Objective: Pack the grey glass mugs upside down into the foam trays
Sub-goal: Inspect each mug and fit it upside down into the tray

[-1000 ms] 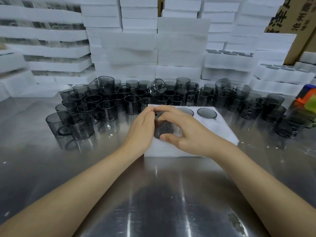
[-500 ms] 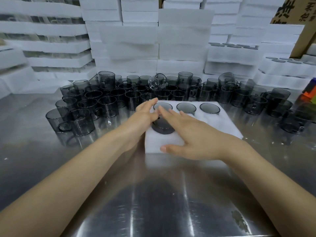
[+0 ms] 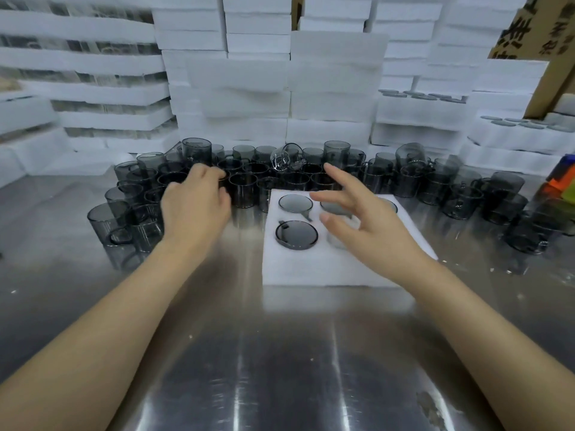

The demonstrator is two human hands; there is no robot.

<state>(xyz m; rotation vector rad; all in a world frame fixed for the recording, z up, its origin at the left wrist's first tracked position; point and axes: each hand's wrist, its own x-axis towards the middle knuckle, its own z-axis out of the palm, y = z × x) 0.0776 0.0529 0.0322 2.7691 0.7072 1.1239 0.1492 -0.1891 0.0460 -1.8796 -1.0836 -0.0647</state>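
A white foam tray lies on the steel table in front of me. Grey mugs sit upside down in its holes: one in the near left hole, another behind it, more under my right hand. My right hand hovers over the tray with fingers spread and holds nothing. My left hand reaches over the loose upright grey mugs left of the tray, its fingers curled among their rims; whether they grip one is hidden.
A wide row of loose grey mugs spans the table behind the tray. Stacks of white foam trays rise behind it. A cardboard box and a coloured object are at the right.
Both hands have left the mug now seated in the near left hole. My left hand moved left and back to the loose mugs; my right hand lifted and spread open over the tray.
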